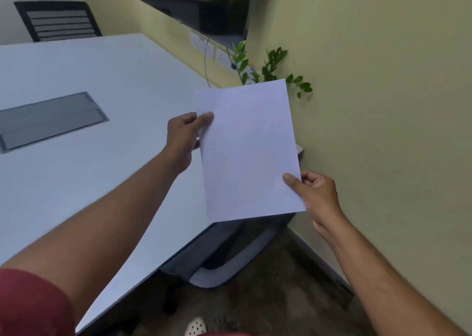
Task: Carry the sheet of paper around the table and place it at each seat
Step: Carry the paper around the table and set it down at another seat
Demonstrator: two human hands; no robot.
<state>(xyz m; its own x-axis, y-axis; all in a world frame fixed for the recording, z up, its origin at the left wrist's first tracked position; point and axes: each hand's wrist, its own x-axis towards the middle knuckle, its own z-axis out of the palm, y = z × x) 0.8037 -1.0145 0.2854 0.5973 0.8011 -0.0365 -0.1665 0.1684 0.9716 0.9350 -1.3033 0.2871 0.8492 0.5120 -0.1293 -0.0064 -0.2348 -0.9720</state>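
A blank white sheet of paper [249,152] held in the air above the near right corner of the grey-white conference table [89,157]. The left hand [182,138] pinches its left edge, thumb on top; the right hand [313,191] pinches its lower right edge likewise. The sheet appears light, thin and limp, liable to sag or crease; opposite edges offer the steadiest hold. A tucked-in office chair [219,261] stands below the sheet.
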